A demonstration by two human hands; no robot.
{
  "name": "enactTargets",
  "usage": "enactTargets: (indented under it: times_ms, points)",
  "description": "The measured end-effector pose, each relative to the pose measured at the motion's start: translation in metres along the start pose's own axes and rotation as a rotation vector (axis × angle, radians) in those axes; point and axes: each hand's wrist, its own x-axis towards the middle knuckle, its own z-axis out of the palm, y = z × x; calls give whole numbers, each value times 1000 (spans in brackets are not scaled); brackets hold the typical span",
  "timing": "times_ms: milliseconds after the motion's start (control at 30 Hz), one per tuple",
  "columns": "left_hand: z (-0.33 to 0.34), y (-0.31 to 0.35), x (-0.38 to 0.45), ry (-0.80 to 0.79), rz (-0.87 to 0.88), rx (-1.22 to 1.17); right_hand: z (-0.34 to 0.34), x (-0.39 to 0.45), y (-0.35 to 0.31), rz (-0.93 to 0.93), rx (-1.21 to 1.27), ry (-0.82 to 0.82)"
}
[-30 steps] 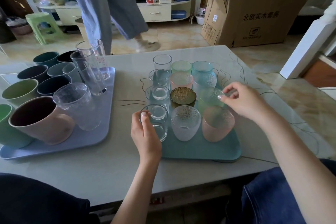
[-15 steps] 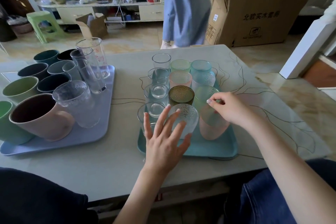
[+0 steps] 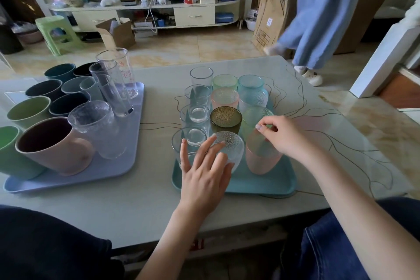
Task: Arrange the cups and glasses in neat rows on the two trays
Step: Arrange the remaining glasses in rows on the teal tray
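Several glasses stand in three rows on a teal tray [image 3: 268,183] in the middle of the table. My left hand [image 3: 204,173] hovers open, fingers spread, over the near clear dimpled glass [image 3: 234,148] and a plain clear glass [image 3: 181,143]. My right hand [image 3: 284,136] pinches the rim of the near pink glass [image 3: 261,161] at the tray's right front. An olive glass [image 3: 226,119] stands just behind. On the left, a lilac tray [image 3: 109,168] holds coloured cups, a pink cup [image 3: 54,145] and tall clear glasses [image 3: 113,84].
A person in light blue trousers [image 3: 318,18] walks past the table's far right corner. A cardboard box [image 3: 279,13] stands behind them. A green stool [image 3: 56,34] and a low shelf [image 3: 145,9] are across the floor. My knees are under the table's near edge.
My left hand let go of the plain clear glass and opened over the dimpled glass. My right hand shifted onto the pink glass's rim. The walking person crossed from left to right.
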Motion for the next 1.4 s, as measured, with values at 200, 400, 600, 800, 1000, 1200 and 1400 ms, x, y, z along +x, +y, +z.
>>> enactTargets:
  times_ms: [200, 400, 600, 800, 1000, 1200, 1400]
  points:
    - [1, 0, 1, -15, -12, 22, 4, 0, 4, -4, 9, 20]
    - [0, 0, -1, -18, -3, -44, -2, -1, 0, 12, 42, -13]
    - [-10, -20, -5, 216, -326, -355, -27, -2, 8, 158, 159, 188]
    - [-2, -62, 3, 25, -1252, -1068, -8, -17, 30, 486, -175, -300]
    - [1, -75, 5, -186, -1194, -1222, 5, -8, 54, 431, -140, -170]
    - [11, -72, 10, -173, -1210, -1314, 1, 15, 58, 424, -58, -100]
    - [35, -60, 28, -110, -1245, -1305, -5, 45, 67, 338, -59, 1]
